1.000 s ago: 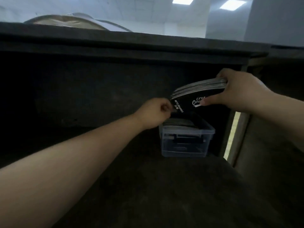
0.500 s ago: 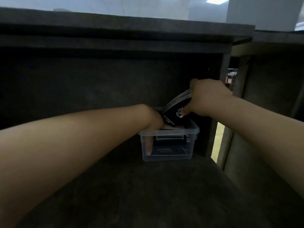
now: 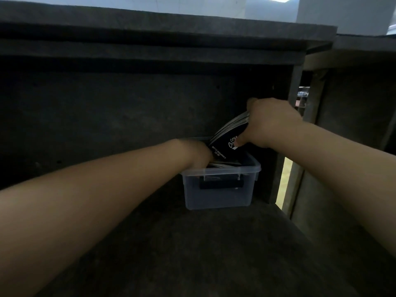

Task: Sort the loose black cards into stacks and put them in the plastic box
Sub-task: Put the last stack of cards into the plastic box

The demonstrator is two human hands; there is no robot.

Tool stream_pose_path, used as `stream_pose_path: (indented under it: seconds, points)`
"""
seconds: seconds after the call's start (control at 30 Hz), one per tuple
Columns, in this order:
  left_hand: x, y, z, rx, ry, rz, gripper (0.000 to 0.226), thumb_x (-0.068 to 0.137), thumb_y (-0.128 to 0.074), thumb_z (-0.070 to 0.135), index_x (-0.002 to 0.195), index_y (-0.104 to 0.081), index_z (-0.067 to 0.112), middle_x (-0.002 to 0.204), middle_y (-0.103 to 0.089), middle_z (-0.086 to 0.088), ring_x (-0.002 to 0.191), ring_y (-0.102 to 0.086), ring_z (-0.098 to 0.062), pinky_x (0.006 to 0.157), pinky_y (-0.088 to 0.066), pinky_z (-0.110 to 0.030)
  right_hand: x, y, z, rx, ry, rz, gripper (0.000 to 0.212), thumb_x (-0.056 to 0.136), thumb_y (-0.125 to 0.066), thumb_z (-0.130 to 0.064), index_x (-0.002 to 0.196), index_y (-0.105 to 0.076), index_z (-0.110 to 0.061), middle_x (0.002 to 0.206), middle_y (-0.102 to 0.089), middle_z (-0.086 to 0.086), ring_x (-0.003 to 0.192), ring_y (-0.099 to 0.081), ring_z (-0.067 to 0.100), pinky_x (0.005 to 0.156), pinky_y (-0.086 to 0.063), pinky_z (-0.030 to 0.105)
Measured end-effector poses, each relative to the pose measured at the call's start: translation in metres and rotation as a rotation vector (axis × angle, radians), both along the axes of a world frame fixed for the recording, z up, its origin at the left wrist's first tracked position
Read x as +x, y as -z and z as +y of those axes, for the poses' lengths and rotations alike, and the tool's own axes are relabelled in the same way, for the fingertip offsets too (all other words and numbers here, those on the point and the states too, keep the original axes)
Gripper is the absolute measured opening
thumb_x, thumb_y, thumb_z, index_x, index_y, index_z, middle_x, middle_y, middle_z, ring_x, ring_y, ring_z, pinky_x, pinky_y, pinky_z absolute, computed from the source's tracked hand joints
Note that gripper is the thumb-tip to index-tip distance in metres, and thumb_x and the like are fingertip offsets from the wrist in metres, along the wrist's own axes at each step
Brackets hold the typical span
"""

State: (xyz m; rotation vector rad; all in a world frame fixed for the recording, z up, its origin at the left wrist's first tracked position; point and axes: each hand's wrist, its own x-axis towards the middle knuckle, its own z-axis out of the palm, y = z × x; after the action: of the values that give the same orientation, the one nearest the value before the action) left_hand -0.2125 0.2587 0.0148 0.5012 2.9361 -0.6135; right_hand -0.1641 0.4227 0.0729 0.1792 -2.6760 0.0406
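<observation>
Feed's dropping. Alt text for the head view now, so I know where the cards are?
The right grip holds a stack of black cards tilted over the open clear plastic box, which sits on a dark shelf. The left grip reaches into the box, its fingers hidden, where more cards lie.

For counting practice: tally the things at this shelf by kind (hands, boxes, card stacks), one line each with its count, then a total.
Hands: 2, left hand and right hand
Boxes: 1, plastic box
Card stacks: 2, held stack and stack in the box
Total: 5
</observation>
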Motion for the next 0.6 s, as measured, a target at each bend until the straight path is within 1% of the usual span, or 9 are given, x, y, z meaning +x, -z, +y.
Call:
stream_pose_path:
  seconds: [0.1, 0.2, 0.23, 0.3, 0.4, 0.43, 0.47, 0.53, 0.6]
  points:
    - [0.000, -0.002, -0.005, 0.200, -0.063, -0.018, 0.047, 0.093, -0.062, 0.043, 0.128, -0.053, 0.012, 0.121, -0.057, 0.000, 0.095, -0.053, -0.017, 0.070, -0.044, -0.026, 0.004, -0.008, -0.005, 0.018, -0.009, 0.004, 0.083, 0.057, -0.086, -0.060, 0.119, -0.053, -0.016, 0.103, -0.060, 0.007, 0.101, -0.062, 0.032, 0.076, -0.053, 0.038]
    - [-0.007, 0.000, -0.012, 0.326, -0.145, 0.075, 0.078, 0.082, -0.071, 0.055, 0.143, -0.044, 0.014, 0.138, -0.048, -0.010, 0.117, -0.048, -0.024, 0.090, -0.042, -0.030, 0.018, -0.027, -0.009, 0.065, -0.022, 0.011, 0.083, 0.055, -0.085, -0.063, 0.115, -0.059, -0.013, 0.110, -0.065, 0.011, 0.100, -0.062, 0.034, 0.076, -0.051, 0.036]
    - [-0.006, -0.001, -0.014, 0.378, -0.181, 0.047, 0.080, 0.080, -0.073, 0.054, 0.144, -0.044, 0.014, 0.137, -0.048, -0.010, 0.116, -0.049, -0.024, 0.092, -0.043, -0.030, 0.024, -0.035, -0.011, 0.097, -0.021, -0.013, 0.083, 0.057, -0.084, -0.064, 0.117, -0.061, -0.011, 0.111, -0.066, 0.011, 0.100, -0.063, 0.034, 0.077, -0.051, 0.036]
    - [-0.010, 0.001, -0.017, 0.480, -0.229, -0.052, 0.067, 0.084, -0.073, 0.044, 0.138, -0.050, 0.013, 0.127, -0.056, -0.007, 0.104, -0.053, -0.020, 0.088, -0.044, -0.030, 0.033, -0.049, -0.014, 0.151, -0.011, -0.131, 0.083, 0.063, -0.080, -0.064, 0.124, -0.062, -0.010, 0.116, -0.066, 0.010, 0.101, -0.063, 0.031, 0.076, -0.049, 0.032]
    - [-0.011, 0.000, -0.018, 0.450, -0.219, -0.063, 0.049, 0.093, -0.065, 0.030, 0.135, -0.053, 0.007, 0.134, -0.056, -0.010, 0.118, -0.055, -0.030, 0.096, -0.045, -0.031, 0.035, -0.053, -0.022, 0.197, -0.024, -0.301, 0.078, 0.068, -0.077, -0.062, 0.124, -0.063, -0.009, 0.116, -0.067, 0.011, 0.101, -0.063, 0.028, 0.071, -0.045, 0.029]
    - [-0.008, -0.001, -0.017, 0.430, -0.222, -0.044, 0.043, 0.097, -0.060, 0.026, 0.132, -0.055, 0.003, 0.131, -0.057, -0.013, 0.118, -0.056, -0.032, 0.093, -0.043, -0.029, 0.033, -0.051, -0.023, 0.220, -0.029, -0.326, 0.076, 0.069, -0.076, -0.062, 0.122, -0.063, -0.009, 0.115, -0.067, 0.011, 0.101, -0.064, 0.028, 0.072, -0.045, 0.029]
    - [-0.008, -0.003, -0.018, 0.420, -0.225, -0.026, 0.038, 0.098, -0.057, 0.023, 0.128, -0.057, 0.000, 0.127, -0.059, -0.016, 0.114, -0.058, -0.032, 0.090, -0.044, -0.030, 0.029, -0.048, -0.023, 0.227, -0.049, -0.346, 0.074, 0.069, -0.076, -0.062, 0.121, -0.063, -0.010, 0.112, -0.068, 0.011, 0.098, -0.064, 0.027, 0.069, -0.045, 0.029]
    - [-0.006, -0.008, -0.021, 0.414, -0.236, -0.017, 0.030, 0.096, -0.060, 0.020, 0.121, -0.061, 0.003, 0.115, -0.063, -0.012, 0.099, -0.058, -0.025, 0.087, -0.046, -0.031, 0.021, -0.042, -0.017, 0.172, -0.085, -0.395, 0.071, 0.066, -0.079, -0.059, 0.116, -0.064, -0.011, 0.102, -0.068, 0.011, 0.086, -0.064, 0.026, 0.058, -0.044, 0.027]
    - [-0.008, -0.009, -0.026, 0.430, -0.219, -0.046, 0.042, 0.087, -0.072, 0.027, 0.125, -0.060, 0.014, 0.118, -0.062, -0.002, 0.100, -0.055, -0.018, 0.091, -0.047, -0.033, 0.015, -0.035, -0.014, 0.165, -0.109, -0.458, 0.071, 0.064, -0.081, -0.058, 0.116, -0.063, -0.013, 0.102, -0.065, 0.007, 0.087, -0.063, 0.025, 0.058, -0.042, 0.027]
